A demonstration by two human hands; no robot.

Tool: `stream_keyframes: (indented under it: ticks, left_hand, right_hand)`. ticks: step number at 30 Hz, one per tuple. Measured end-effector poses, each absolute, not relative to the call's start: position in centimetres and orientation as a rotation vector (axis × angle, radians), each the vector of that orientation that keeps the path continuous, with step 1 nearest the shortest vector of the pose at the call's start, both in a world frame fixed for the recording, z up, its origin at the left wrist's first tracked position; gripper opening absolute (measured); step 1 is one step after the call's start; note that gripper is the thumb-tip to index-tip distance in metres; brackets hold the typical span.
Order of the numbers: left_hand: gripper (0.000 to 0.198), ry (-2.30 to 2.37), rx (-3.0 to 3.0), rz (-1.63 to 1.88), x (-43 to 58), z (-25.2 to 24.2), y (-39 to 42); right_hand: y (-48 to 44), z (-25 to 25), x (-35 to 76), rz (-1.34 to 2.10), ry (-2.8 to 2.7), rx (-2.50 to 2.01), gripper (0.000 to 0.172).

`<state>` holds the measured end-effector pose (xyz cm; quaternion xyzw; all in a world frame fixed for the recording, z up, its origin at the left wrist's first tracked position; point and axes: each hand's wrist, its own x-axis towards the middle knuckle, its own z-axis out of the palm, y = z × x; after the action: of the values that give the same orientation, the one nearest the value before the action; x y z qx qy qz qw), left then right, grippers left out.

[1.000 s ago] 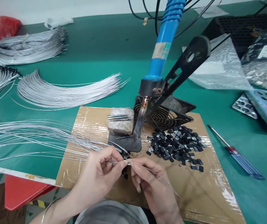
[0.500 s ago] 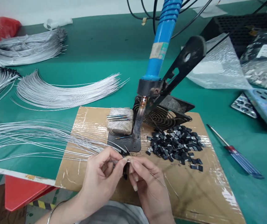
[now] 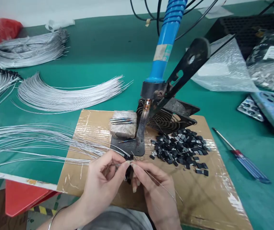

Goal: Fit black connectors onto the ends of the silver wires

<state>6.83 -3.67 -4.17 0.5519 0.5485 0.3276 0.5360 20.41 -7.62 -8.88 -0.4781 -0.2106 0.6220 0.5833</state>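
My left hand [image 3: 104, 185] is closed in a pinch on the end of a thin white wire, one of several white wires [image 3: 79, 143] running in from the left. Facing it, my right hand [image 3: 159, 191] pinches at the same spot, its fingertips nearly touching the left ones. A thin silvery wire [image 3: 162, 185] comes out of the right grip and trails down over the back of that hand. Exactly how the two wires meet is hidden by my fingertips. Just behind the fingers are small black pieces [image 3: 128, 174], partly covered. Above stands a blue-handled soldering iron [image 3: 159, 60], tip down.
Black connector pieces [image 3: 180, 148] lie heaped on the cardboard [image 3: 206, 198], right of my hands. Behind are a taped block [image 3: 123, 129] and a black fan [image 3: 170, 118]. A screwdriver [image 3: 242, 156] and phone [image 3: 273, 108] lie right; a wire bundle [image 3: 65, 97] lies left.
My right hand has shifted slightly, its lower fingers curling in closer. The thin silvery wire now lies in a different curve across that hand. My left hand has barely moved.
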Motion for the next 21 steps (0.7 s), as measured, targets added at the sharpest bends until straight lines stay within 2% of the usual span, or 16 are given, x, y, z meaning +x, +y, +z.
stream_keyframes:
  ticks: [21]
  left_hand:
    - [0.021, 1.344, 1.548, 0.721, 6.7, -4.0, -4.0]
  right_hand:
    - [-7.0, -7.2, 21.6, 1.640, -0.359, -1.105, 0.016]
